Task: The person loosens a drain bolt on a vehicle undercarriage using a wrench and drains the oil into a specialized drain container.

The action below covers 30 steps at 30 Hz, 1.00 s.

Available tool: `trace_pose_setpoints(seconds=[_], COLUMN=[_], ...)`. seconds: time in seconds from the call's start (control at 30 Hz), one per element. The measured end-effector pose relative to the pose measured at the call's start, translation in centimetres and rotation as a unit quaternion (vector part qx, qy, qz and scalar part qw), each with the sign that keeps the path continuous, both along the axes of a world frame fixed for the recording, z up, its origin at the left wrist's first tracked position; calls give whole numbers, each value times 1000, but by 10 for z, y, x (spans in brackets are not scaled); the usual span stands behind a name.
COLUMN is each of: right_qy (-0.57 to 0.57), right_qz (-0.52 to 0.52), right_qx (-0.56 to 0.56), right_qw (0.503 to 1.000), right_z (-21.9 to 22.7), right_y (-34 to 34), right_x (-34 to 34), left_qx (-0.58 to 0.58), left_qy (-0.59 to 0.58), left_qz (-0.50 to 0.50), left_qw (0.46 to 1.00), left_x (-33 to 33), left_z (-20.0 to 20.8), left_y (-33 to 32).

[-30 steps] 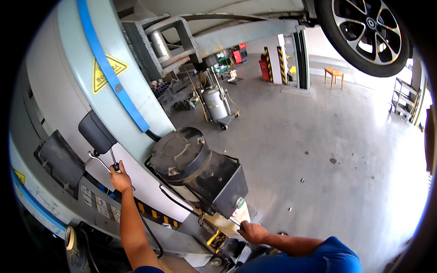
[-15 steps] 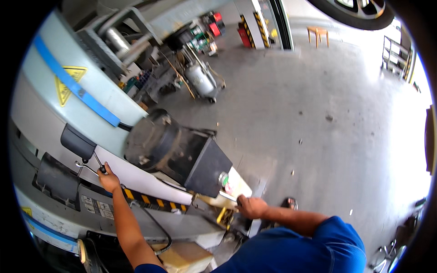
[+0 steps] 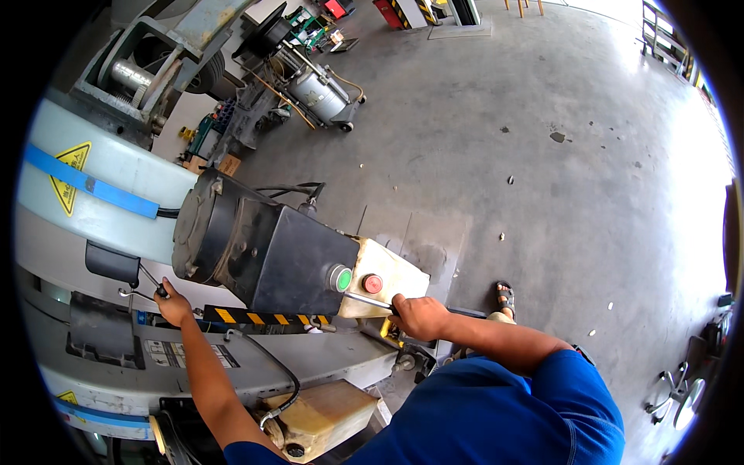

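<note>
Eight o'clock: left hand curled around a black-handled lever. Five o'clock: right hand clenched on metal rod. Judged mid-operation; green pushbutton untouched.

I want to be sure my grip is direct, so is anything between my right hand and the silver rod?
Nothing visible: your right hand is closed on the silver rod. The red button shows just above the rod, not between them.
</note>
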State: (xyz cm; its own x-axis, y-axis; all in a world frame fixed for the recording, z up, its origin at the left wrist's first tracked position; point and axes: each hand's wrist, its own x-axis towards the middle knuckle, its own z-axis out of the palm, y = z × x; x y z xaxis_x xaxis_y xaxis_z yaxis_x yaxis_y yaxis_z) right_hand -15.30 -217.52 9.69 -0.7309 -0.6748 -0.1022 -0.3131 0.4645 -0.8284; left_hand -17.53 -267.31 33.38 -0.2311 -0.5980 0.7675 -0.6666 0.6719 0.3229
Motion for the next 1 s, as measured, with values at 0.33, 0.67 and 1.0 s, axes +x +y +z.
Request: trace_pose_setpoints(seconds=[0.33, 0.67, 1.0], right_qy=[14, -7, -46], right_qz=[2, -4, 61], right_qx=[11, 16, 16], right_qw=[1000, 1000, 997], right_z=[-7, -6, -25], right_y=[-3, -1, 50], right_x=[0, 0, -14], left_qx=[-4, -60, 40], left_qy=[-6, -62, -8], left_qz=[22, 11, -21], left_qw=[1000, 996, 999], left_x=[1, 33, 70], left_z=[1, 43, 58], left_y=[0, -33, -25])
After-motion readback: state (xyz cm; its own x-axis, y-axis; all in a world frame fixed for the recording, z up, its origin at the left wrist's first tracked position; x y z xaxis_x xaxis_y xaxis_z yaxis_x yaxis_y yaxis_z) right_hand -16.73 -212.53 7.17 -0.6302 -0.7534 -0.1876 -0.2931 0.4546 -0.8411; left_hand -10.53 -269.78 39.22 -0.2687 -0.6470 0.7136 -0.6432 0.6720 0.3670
